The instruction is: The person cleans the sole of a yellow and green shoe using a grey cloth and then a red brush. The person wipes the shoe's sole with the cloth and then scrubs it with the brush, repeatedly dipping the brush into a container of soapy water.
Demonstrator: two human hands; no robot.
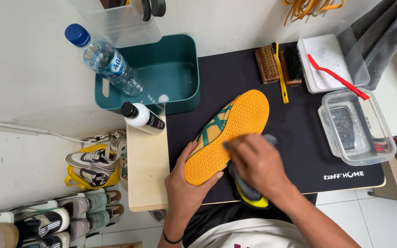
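Light wooden tabletop (147,177) carries a black mat (235,73). On the mat: two brushes (279,64), clear tray (329,62), clear container (357,126). Teal tub (180,69) sits at the mat's left edge, small white bottle (142,118) just beside it.

orange sole (235,128) with teal stripes, teal tub (180,50), black mat (235,73), blue bottle cap (77,35)

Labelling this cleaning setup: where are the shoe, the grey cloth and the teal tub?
shoe (235,124): head view, on its orange sole.
grey cloth (269,138): head view, corner above the knuckles.
teal tub (195,78): head view, right wall.
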